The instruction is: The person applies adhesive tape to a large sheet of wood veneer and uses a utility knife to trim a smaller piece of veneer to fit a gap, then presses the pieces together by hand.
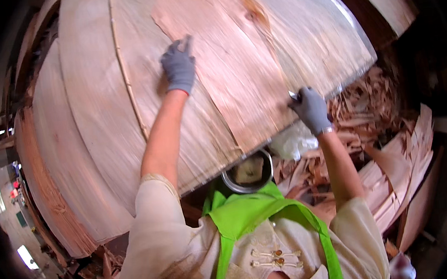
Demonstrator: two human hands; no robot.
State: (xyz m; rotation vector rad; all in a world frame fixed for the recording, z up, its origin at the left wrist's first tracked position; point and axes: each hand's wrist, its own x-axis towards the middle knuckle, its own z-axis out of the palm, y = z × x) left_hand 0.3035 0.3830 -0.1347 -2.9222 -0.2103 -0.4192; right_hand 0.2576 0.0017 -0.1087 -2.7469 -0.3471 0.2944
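A pinkish sheet of wood veneer lies over paler veneer sheets on the wide work surface before me. My left hand, in a grey glove, rests at the left edge of the pink sheet with its fingers stretched forward, slightly blurred. Near the sheet's lower right corner, my gloved right hand is closed round a small tool with a shiny metal tip. Most of that tool is hidden by the fingers, so its exact kind does not show. A brown knot streak marks the veneer farther off.
A round metal pot with something pale inside sits under the near edge. Clear plastic hangs beside it. Torn veneer scraps are heaped at the right. A long thin strip runs across the sheets on the left.
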